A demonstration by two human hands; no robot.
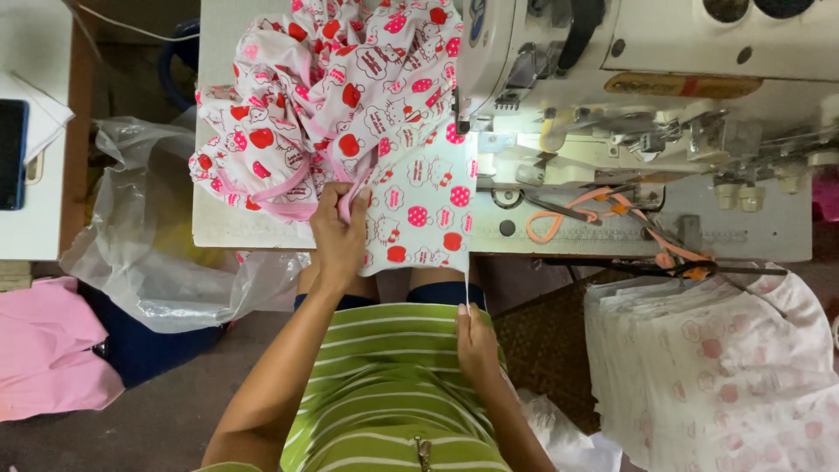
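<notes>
The left hand (339, 229) pinches the printed fabric (350, 105) at the table's (218, 223) near edge, left of the sewing machine (612, 79). The right hand (476, 341) pinches a thin strip hanging from it. Feeding looks next, needing aligned edges.

Left hand (339, 229) grips the printed fabric (350, 114) at the near table edge (218, 232), pinching pink trim. Right hand (476, 343) sits low against the green striped shirt (384, 385), pinching a thin white strip that runs up to the cloth. Sewing machine (629, 79) looms far right; cut pieces (708, 367) stacked near right.
</notes>
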